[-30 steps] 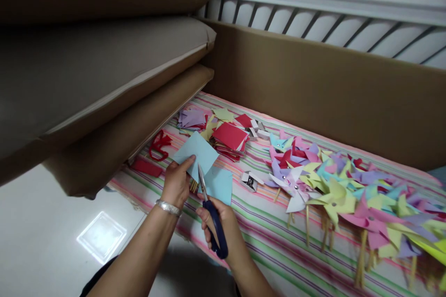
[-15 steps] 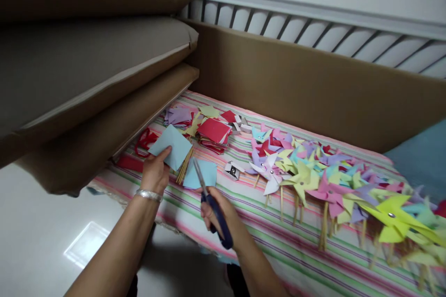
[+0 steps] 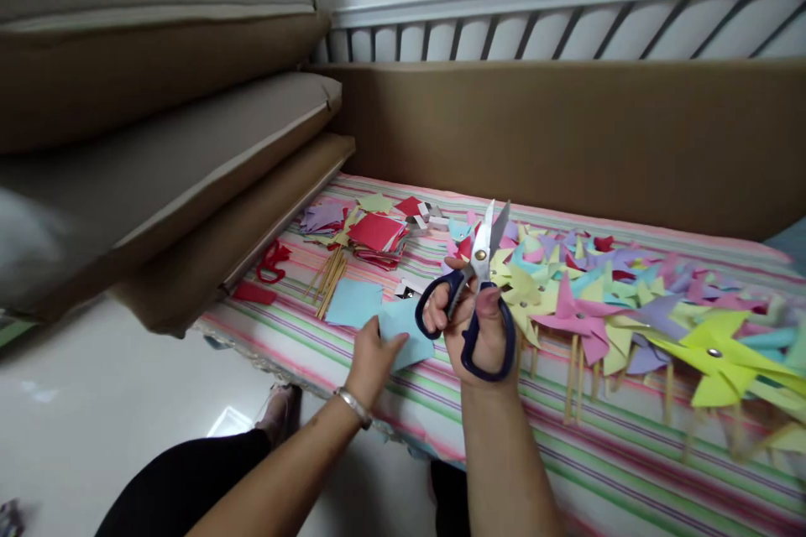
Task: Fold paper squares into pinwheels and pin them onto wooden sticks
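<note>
My left hand (image 3: 371, 357), with a silver bangle at the wrist, pinches the edge of a light blue paper square (image 3: 406, 331). Another light blue square (image 3: 354, 303) lies just left of it on the striped cloth (image 3: 441, 403). Raised to the right, my right hand (image 3: 475, 319) has its fingers through the handles of dark blue scissors (image 3: 482, 255). The scissor blades point up and stand slightly apart. Behind the blue paper is a small open box (image 3: 409, 289), partly covered. Thin wooden sticks (image 3: 330, 278) lie beyond the left square.
Stacked red paper (image 3: 378, 232), purple paper (image 3: 322, 216) and red scissors (image 3: 272, 263) lie further back. Many paper pinwheels (image 3: 583, 315) fill the right side. Brown cushions (image 3: 239, 151) rise on the left, and a brown panel (image 3: 535, 143) stands behind.
My left hand has moved right and down with the blue square. My right hand has risen and turned, and the scissor blades have opened. The camera view has shifted.
</note>
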The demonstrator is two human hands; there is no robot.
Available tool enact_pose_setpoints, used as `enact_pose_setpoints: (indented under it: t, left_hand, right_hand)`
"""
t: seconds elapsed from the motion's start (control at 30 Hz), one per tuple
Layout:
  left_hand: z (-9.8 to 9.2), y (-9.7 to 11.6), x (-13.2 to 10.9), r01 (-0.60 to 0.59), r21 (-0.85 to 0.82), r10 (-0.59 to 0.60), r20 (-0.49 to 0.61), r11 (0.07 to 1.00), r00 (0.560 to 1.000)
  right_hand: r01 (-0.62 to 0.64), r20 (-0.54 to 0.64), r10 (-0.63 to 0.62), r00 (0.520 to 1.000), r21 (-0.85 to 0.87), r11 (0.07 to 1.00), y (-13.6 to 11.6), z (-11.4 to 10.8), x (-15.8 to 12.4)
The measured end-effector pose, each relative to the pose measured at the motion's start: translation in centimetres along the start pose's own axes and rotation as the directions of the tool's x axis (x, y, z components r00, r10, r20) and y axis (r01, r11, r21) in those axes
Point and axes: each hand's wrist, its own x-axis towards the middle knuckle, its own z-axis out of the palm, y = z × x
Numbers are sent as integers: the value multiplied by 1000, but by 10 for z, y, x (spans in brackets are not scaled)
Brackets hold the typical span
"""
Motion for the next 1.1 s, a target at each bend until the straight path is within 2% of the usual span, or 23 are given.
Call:
enact_pose_setpoints:
  t: [0.03, 0.07, 0.13, 0.17, 0.27, 0.33, 0.4, 0.5, 0.63, 0.77, 0.93, 1.1]
  left_hand:
    - [-11, 1, 3, -121, 193, 132, -46, 974, 990]
    - [-25, 1, 6, -220, 341, 250, -48, 914, 967]
    - [-52, 1, 15, -390, 564, 422, 80, 728, 903]
    - [-64, 2, 20, -453, 635, 446, 185, 626, 876]
    - [-84, 8, 36, -576, 719, 375, 447, 390, 812]
    - [-84, 17, 46, -622, 725, 306, 545, 297, 781]
    - [-79, 26, 54, -654, 714, 212, 619, 249, 757]
    - [-72, 37, 62, -680, 694, 98, 679, 237, 727]
    - [-71, 43, 67, -694, 670, 49, 709, 264, 703]
    - [-77, 46, 76, -685, 647, 26, 720, 336, 693]
    - [-82, 49, 89, -631, 631, 28, 697, 452, 717]
    - [-83, 46, 93, -546, 624, 59, 627, 559, 777]
  right_hand:
    - [1, -2, -1, 1000, -9, 1000, 0, -4, 0]
    - [-4, -5, 4, 1000, -23, 1000, 1, -8, 0]
    - [-30, -11, 30, 1000, -43, 999, 3, -15, -1]
    - [-44, -11, 43, 999, -42, 998, 4, -17, -2]
    - [-63, 0, 63, 998, -1, 998, 9, -22, -3]
    - [-96, 13, 96, 995, 15, 995, 13, -24, -5]
    - [-161, 21, 161, 987, 13, 987, 18, -25, -7]
    - [-242, 14, 242, 970, 5, 970, 24, -29, -9]
    - [-250, -9, 250, 968, 17, 968, 31, -35, -12]
    - [-252, -21, 252, 967, 21, 968, 36, -35, -13]
    - [-274, -19, 274, 962, 3, 962, 39, -34, -14]
    - [-296, -40, 296, 955, -13, 955, 42, -36, -15]
